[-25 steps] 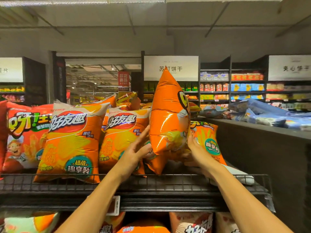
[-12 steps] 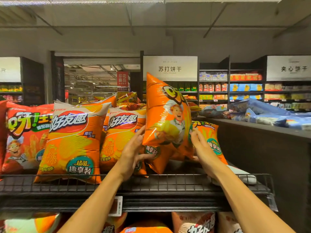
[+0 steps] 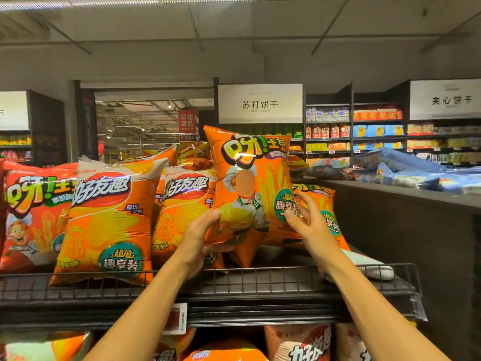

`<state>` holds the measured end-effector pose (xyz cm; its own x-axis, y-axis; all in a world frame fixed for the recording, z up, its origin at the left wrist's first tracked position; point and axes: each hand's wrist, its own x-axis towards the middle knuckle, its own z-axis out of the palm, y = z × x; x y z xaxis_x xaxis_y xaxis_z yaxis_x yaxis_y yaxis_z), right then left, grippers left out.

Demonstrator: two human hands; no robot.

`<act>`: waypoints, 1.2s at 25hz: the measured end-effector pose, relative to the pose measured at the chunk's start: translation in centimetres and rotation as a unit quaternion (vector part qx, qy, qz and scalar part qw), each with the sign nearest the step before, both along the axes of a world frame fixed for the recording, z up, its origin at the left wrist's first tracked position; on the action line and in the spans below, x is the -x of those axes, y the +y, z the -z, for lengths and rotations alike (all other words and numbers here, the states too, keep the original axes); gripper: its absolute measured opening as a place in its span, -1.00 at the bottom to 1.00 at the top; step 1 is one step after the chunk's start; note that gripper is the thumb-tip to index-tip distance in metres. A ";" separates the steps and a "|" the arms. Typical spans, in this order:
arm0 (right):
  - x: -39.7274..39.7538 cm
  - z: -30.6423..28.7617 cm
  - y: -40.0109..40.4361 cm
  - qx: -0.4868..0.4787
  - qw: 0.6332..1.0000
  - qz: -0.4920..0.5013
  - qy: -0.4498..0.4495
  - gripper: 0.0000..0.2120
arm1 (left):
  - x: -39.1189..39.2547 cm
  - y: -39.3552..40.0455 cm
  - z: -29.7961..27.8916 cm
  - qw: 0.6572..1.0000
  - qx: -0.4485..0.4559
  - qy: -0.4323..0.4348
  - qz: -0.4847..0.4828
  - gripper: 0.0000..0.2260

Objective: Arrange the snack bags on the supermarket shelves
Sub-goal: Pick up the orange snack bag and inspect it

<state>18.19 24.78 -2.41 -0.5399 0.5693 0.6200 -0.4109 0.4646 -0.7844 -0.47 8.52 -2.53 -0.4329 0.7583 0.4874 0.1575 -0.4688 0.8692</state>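
An orange snack bag (image 3: 250,178) with a chef picture stands upright above the top wire shelf (image 3: 260,280), its front facing me. My left hand (image 3: 200,238) grips its lower left corner, thumb on the front. My right hand (image 3: 304,220) holds its lower right edge with curled fingers. Behind it on the right leans another orange bag (image 3: 328,207) of the same kind. Left of it stand two orange-and-white chip bags (image 3: 109,214) (image 3: 182,204) and a red bag (image 3: 28,209).
A white object (image 3: 374,267) lies at the shelf's right end. A dark counter (image 3: 406,204) with blue bags (image 3: 406,173) is on the right. More snack bags (image 3: 299,345) fill the lower shelf. A price tag (image 3: 177,319) hangs on the shelf front.
The held orange bag has turned from edge-on to face me, and now stands more upright. Both hands shifted to its lower corners.
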 end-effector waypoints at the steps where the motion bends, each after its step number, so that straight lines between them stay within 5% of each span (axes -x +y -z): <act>1: 0.0 0.0 0.1 0.007 1.000 -0.007 -0.008 -0.23 | -0.2 0.0 -0.1 1.000 0.006 0.010 -0.011 -0.51; 5: 0.0 -0.2 0.3 0.037 0.997 -0.051 -0.050 -0.20 | -0.1 -0.1 -0.1 1.000 0.004 -0.001 -0.019 -0.39; 8: -0.2 -0.3 0.6 0.050 0.996 -0.066 -0.036 -0.25 | 0.2 -0.2 -0.1 1.000 -0.001 -0.014 -0.001 -0.50; 10: -0.2 -0.3 1.0 0.098 0.991 -0.084 0.016 -0.42 | 0.3 -0.3 0.0 1.000 -0.004 -0.025 0.014 -0.60; 14: -0.2 -0.5 1.3 0.152 0.981 -0.092 0.081 -0.73 | 0.5 0.1 -0.1 1.000 -0.004 -0.008 0.007 -0.46; 20: -0.3 -0.5 0.8 0.147 0.980 -0.133 0.002 -0.52 | 0.3 0.4 0.1 0.999 0.015 0.033 -0.026 -0.42; 22: -0.3 -0.4 0.8 0.135 0.982 -0.128 0.028 -0.46 | 0.2 0.6 0.2 0.999 0.000 0.021 -0.028 -0.31; 26: -0.7 -0.3 0.8 0.122 0.985 -0.101 0.067 -0.41 | 0.2 1.2 0.4 0.998 -0.014 0.011 -0.065 -0.47; 30: -0.7 -0.1 0.6 0.092 0.992 -0.048 0.069 -0.30 | 0.5 1.1 0.5 0.998 -0.010 0.014 -0.058 -0.33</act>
<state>18.93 25.35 -2.28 -0.5150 0.6293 0.5821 -0.5553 0.2724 -0.7858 -0.97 9.63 -3.03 -0.5033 0.6933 0.5158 0.2368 -0.4634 0.8539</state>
